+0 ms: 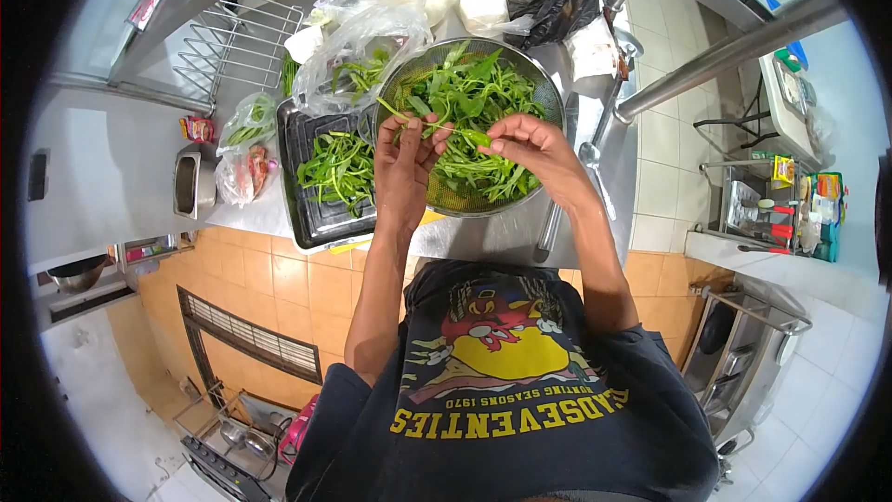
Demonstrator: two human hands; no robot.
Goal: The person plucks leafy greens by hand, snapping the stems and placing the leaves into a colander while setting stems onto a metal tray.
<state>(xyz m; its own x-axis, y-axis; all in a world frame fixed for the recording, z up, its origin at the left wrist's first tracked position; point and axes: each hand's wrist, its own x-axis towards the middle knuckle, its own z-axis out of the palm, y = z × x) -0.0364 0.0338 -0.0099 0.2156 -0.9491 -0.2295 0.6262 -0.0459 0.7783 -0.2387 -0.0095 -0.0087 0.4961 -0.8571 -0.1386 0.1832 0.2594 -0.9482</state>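
Observation:
My left hand (pixel 406 156) pinches one end of a thin green stem (pixel 448 128) above a metal colander (pixel 550 84). My right hand (pixel 536 151) has its thumb and fingertips closed on a leaf at the stem's other end. Loose leafy greens (pixel 474 84) with long stems fill much of the colander beneath both hands. To the left, a black tray (pixel 325 225) holds a smaller pile of cut greens (pixel 336 167), close to my left wrist.
Clear plastic bags (pixel 372 0) and a black plastic bag (pixel 555 0) lie behind the colander. A wire rack (pixel 223 42) stands at the back left. A long-handled ladle (pixel 592 156) lies to the right, near a slanting metal post (pixel 725 56).

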